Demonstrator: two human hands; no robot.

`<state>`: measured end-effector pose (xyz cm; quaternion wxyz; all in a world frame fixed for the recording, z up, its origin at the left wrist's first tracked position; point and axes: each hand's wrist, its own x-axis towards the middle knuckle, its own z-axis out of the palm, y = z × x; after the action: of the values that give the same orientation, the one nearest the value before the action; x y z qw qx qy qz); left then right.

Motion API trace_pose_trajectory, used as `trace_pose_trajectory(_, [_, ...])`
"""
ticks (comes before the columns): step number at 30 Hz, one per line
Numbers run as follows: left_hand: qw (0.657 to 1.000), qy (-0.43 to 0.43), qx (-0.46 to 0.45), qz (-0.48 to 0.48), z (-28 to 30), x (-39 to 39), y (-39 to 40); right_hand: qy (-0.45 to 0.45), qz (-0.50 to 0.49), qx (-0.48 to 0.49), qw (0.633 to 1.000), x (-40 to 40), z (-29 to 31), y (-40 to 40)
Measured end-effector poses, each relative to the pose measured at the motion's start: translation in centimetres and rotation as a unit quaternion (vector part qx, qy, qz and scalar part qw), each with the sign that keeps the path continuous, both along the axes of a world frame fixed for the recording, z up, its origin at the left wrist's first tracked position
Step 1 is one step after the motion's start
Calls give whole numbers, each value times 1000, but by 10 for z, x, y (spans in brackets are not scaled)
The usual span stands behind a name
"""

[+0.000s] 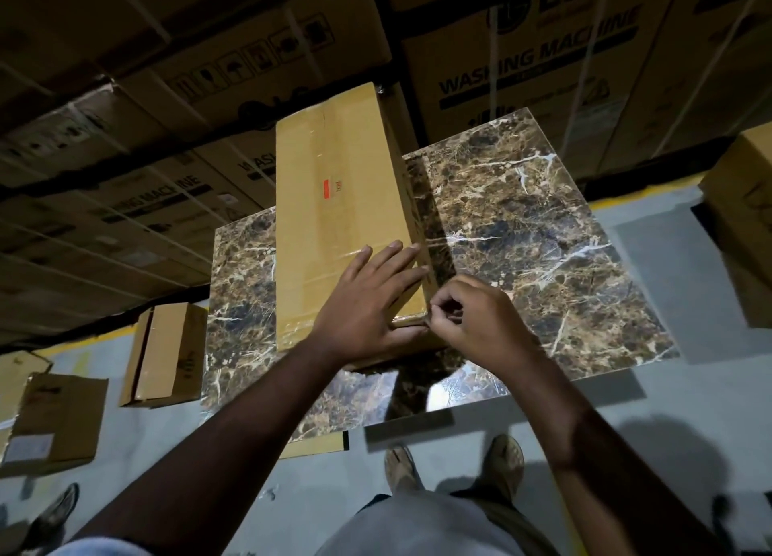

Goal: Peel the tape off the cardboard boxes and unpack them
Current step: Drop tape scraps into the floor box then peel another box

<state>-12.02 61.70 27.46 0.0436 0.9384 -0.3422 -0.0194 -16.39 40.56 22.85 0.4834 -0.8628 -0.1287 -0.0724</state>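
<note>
A long cardboard box [338, 204] lies flat on a marble-patterned bench [522, 229], its length running away from the person, its near end close to the bench's front edge. Clear tape [367, 252] runs across its top near that end and down its right side; a small red label [326, 188] sits midway along the top. The left hand [363, 305] lies spread on the box's near right corner, fingers straight and pressing down. The right hand [472, 317] is just beside it at that same corner — fingers curled, thumb and fingertips pinching at the tape's edge, though the strip between them is too small to make out. On the grey floor to the left stand two smaller cardboard boxes [165, 355], and another shows at the right edge. Behind the bench rise stacked cartons [534, 54] printed "WASHING MACHINE". The person's shoes [505, 463] show below the bench — a second person's shoe [54, 509] at lower left.
</note>
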Motion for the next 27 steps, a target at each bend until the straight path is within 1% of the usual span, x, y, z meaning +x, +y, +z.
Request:
trace_pose_trajectory(3, [1000, -2, 3, 0, -1, 0, 1, 42, -14, 65, 997, 6, -1, -4])
trace_pose_trajectory(5, [1000, -1, 5, 1, -1, 0, 2, 85, 8, 108, 990, 7, 0, -9])
trace_pose_trajectory(7, [1000, -1, 6, 0, -2, 0, 3, 109, 40, 118, 986, 2, 3, -12])
trace_pose_trajectory(8, [1000, -3, 7, 0, -2, 0, 3, 103, 44, 105, 988, -1, 4, -12])
trace_pose_trajectory(11, [1000, -6, 14, -2, -3, 1, 4, 35, 26, 39, 998, -4, 6, -9])
trace_pose_trajectory(15, [1000, -8, 25, -5, -4, 1, 4, -4, 21, -33, 999, -5, 13, -6])
trace_pose_trajectory(22, [999, -14, 33, -14, -5, 1, 5, -6, 42, -95, 995, 3, 22, -2])
trace_pose_trajectory(27, [999, -18, 28, -19, -7, 2, 6, -7, 46, -93, 995, 4, 20, 1])
